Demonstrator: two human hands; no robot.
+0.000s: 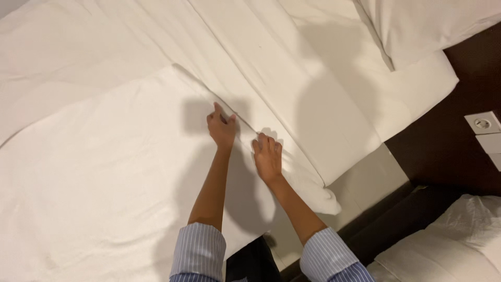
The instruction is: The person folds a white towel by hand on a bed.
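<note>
Hands at the centre of the frame, both pressed onto white bedding. The left hand point(221, 128) sits just left of centre, fingers bunched and curled at the raised edge of the white duvet point(94, 177), pinching at the fabric there; whether it truly has a fold clamped cannot be told from this angle. The right hand point(267, 156) lies just beside it, lower and to the right, palm down, fingers spread a little and bent over the same edge, resting flat rather than closed around anything. Both forearms run down to the bottom of the frame, ending in blue-and-white striped sleeves point(198, 253).

That duvet fills the left and lower left of the frame, thick and slightly rumpled, its upper edge running diagonally from upper centre down to the lower right, where its corner droops past the mattress point(365, 183). Above the edge, a smooth white sheet point(261, 57) stretches across the upper middle, with long diagonal creases. A white pillow point(417, 26) lies in the upper right corner. Shadows of the arms and head fall across the sheet.

Far right, a dark wooden panel point(443, 141) carries a pale wall socket point(482, 124). Lower right, more white bedding point(454, 245) of a neighbouring bed shows.
</note>
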